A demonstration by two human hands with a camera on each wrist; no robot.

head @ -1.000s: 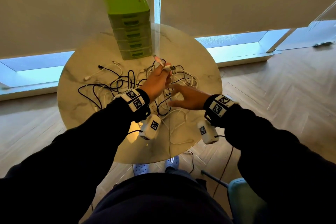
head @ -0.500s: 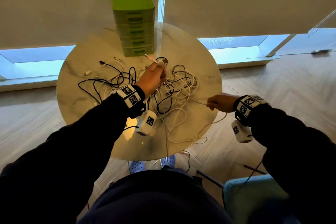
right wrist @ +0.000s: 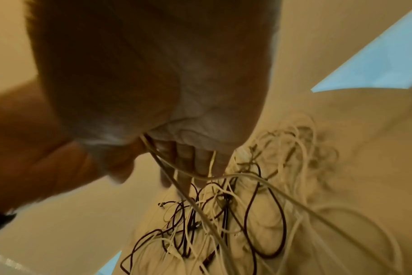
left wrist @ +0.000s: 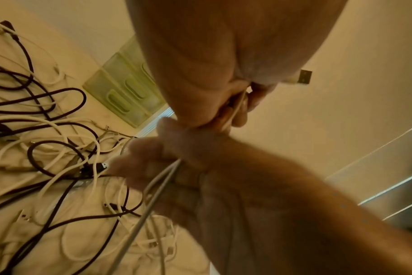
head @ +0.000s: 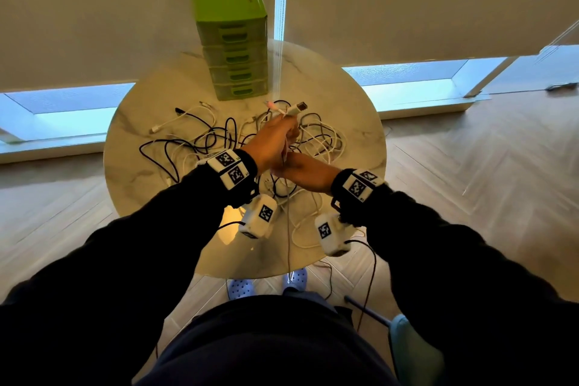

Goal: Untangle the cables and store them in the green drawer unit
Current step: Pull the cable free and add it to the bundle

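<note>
Your left hand [head: 272,140] and right hand [head: 302,171] both grip a white cable [head: 289,112] above the round marble bench [head: 131,147], on a wood floor [head: 470,166].

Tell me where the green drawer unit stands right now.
In the head view, the green drawer unit stands upright at the far edge of the round table, left of centre, beyond the cable tangle and both hands.

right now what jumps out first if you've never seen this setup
The two hands meeting over the round table: the left hand grips a white cable with its USB plug sticking up, and the right hand pinches the same cable just below. Under them sprawls a tangle of black and white cables, with the green drawer unit behind.
</note>
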